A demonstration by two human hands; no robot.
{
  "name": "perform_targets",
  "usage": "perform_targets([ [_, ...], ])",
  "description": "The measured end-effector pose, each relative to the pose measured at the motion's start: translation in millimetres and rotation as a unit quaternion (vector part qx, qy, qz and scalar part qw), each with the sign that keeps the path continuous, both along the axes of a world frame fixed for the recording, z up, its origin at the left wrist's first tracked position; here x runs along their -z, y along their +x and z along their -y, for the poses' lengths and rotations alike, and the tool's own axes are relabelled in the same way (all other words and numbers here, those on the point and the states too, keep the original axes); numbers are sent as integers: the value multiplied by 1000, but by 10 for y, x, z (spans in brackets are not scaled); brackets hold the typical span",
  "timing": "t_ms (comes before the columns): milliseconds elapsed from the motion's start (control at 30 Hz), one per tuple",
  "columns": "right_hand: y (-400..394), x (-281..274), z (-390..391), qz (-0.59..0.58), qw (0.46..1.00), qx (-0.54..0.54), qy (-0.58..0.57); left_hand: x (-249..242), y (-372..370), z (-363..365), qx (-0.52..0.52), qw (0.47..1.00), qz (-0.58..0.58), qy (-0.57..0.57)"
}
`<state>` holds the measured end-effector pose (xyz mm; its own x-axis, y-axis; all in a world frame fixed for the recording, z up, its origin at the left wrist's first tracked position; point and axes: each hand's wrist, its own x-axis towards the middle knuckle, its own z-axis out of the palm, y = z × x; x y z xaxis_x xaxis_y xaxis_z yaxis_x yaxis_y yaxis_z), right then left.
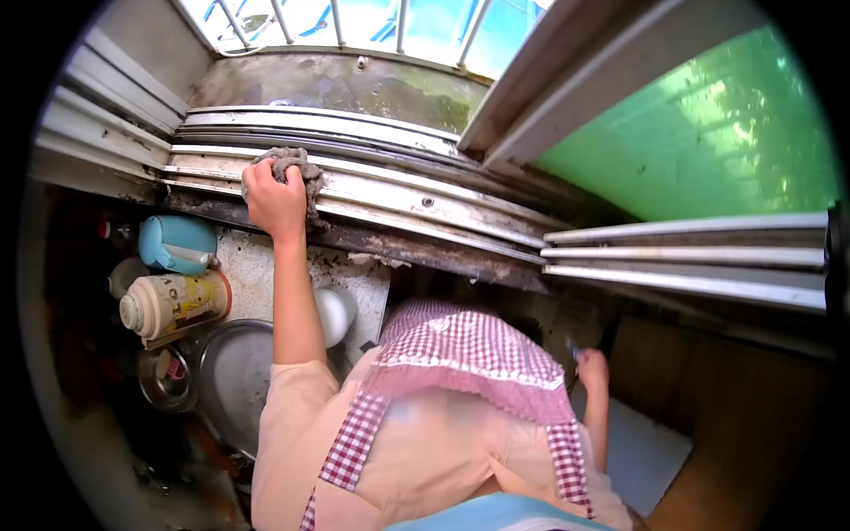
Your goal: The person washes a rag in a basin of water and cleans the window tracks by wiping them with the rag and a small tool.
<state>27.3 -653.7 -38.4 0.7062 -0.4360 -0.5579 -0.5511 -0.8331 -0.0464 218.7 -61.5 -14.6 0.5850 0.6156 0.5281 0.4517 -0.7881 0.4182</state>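
Note:
My left hand is closed around a crumpled grey rag. It presses the rag onto the dirty white window track, near the track's left end. Low on the right, beside the checked apron, my right hand is closed. A small pale tip pokes out past its fingers, but the thing itself is too small and dark to name.
A sliding window frame with green glass stands at the right. Bars rise beyond the sill. Below left are a light-blue container, a cream thermos-like bottle, a large round pan and a white bowl.

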Motion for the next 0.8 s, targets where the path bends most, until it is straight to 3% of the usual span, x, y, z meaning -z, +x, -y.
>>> perform_targets([
  [100, 551, -767, -1054, 108, 985, -54, 122, -1, -5, -26, 39, 998, 31, -27],
  [167, 729, -922, -1316, 160, 972, -107, 137, 10, -53, -215, 97, 992, 53, -54],
  [200, 782, -929, -1398, 199, 960, -142, 134, -47, -106, -310, 122, 976, 97, -152],
  [267, 889, -997, -1544, 227, 947, -176, 144, -259, -225, -442, 172, 907, 181, -340],
  [300, 926, -983, -1600, 240, 940, -186, 157, -361, -268, -458, 197, 883, 199, -377],
  [367, 978, -961, -1699, 256, 927, -208, 180, -683, -337, -291, 274, 780, 253, -503],
  [433, 1045, -953, -1856, 251, 918, -228, 205, -924, -352, -143, 324, 732, 269, -536],
  [500, 1106, -945, -1965, 242, 910, -245, 232, -1073, -423, -8, 359, 777, 151, -495],
  [567, 1165, -885, -1999, 250, 893, -266, 264, -986, -430, 45, 387, 896, 23, -217],
  [633, 1216, -822, -2025, 288, 866, -273, 303, -664, -459, -38, 279, 949, -92, -110],
  [700, 1262, -865, -2050, 295, 859, -262, 325, -326, -381, 43, 245, 954, -162, -63],
  [800, 1310, -850, -2035, 319, 845, -264, 339, -307, -223, 493, 316, 933, -172, -15],
])
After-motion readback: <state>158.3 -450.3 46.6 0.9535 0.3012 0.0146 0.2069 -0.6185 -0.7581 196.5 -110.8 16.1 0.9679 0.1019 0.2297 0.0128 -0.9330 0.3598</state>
